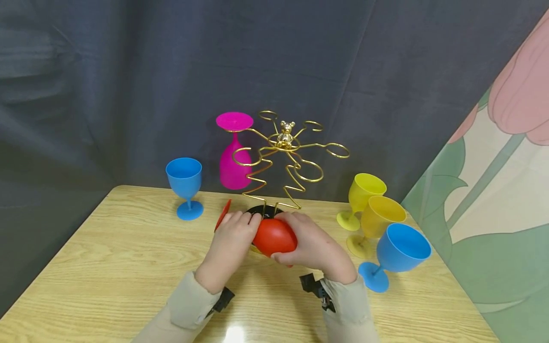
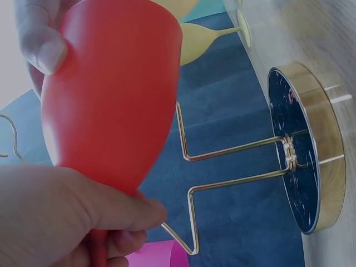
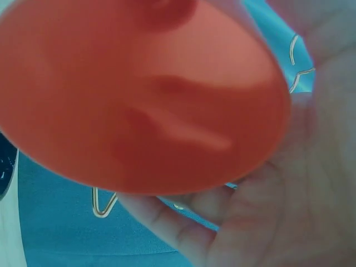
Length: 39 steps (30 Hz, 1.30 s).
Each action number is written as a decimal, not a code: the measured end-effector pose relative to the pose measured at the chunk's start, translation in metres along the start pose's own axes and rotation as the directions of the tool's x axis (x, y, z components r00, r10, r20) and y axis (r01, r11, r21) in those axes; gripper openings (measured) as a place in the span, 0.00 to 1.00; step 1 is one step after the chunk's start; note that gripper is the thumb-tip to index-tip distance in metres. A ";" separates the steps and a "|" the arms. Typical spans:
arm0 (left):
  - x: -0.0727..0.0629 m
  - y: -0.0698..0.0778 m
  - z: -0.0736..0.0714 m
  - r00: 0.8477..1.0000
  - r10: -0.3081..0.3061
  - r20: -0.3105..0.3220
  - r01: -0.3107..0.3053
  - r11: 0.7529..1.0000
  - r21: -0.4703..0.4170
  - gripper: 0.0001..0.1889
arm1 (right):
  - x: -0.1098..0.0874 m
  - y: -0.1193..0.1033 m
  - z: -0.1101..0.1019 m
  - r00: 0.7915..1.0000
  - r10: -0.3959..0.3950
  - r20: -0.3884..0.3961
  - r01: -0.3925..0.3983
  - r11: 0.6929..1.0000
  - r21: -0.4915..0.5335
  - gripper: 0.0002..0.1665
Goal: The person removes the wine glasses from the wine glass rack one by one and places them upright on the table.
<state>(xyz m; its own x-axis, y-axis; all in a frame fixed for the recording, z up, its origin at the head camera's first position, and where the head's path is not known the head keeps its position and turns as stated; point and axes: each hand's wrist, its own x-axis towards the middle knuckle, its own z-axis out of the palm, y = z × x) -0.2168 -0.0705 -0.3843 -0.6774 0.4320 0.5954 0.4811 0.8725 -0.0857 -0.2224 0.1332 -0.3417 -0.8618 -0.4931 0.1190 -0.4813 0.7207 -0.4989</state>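
Both hands hold a red plastic goblet [image 1: 276, 238], tilted on its side in front of a gold wire rack with a bear figure [image 1: 285, 136] on top. The left hand [image 1: 231, 243] pinches its stem just below the bowl; the left wrist view shows thumb and fingers around the stem. Around the bowl near the rim, the right hand [image 1: 315, 247] curls its fingers and thumb. The goblet's open mouth [image 3: 139, 122] faces the right wrist camera. A magenta goblet [image 1: 235, 169] hangs upside down by its foot from a left loop of the rack.
A blue goblet [image 1: 184, 178] stands upright at the back left. On the right stand a yellow goblet [image 1: 364, 193], an orange-yellow goblet [image 1: 381, 216] and another blue goblet [image 1: 401, 250]. The rack's round base [image 2: 325, 150] rests on the wooden table [image 1: 107, 267]. Dark cloth [image 1: 171, 85] hangs behind.
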 end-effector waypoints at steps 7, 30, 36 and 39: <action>0.002 -0.006 -0.001 0.998 -0.034 0.053 0.038 0.997 -0.074 0.23 | -0.003 0.002 -0.006 0.996 -0.045 -0.075 0.050 0.996 0.073 0.32; -0.002 -0.063 0.026 0.947 -0.277 0.160 0.302 0.610 -0.732 0.21 | 0.029 0.050 0.016 0.753 0.292 -0.590 0.088 0.844 0.529 0.14; -0.006 -0.079 0.031 0.928 -0.296 0.224 0.344 0.462 -0.817 0.22 | 0.033 0.057 0.022 0.718 0.390 -0.577 0.076 0.779 0.622 0.15; -0.009 -0.088 0.032 0.915 -0.306 0.262 0.375 0.409 -0.832 0.23 | 0.035 0.060 0.024 0.726 0.391 -0.566 0.084 0.766 0.637 0.18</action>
<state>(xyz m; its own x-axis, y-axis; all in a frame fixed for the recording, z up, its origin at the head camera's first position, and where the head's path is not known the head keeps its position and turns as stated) -0.2708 -0.1439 -0.4077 -0.9132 0.1879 0.3615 0.4053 0.3287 0.8531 -0.2778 0.1478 -0.3882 -0.9044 0.1994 0.3773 -0.3393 0.2004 -0.9191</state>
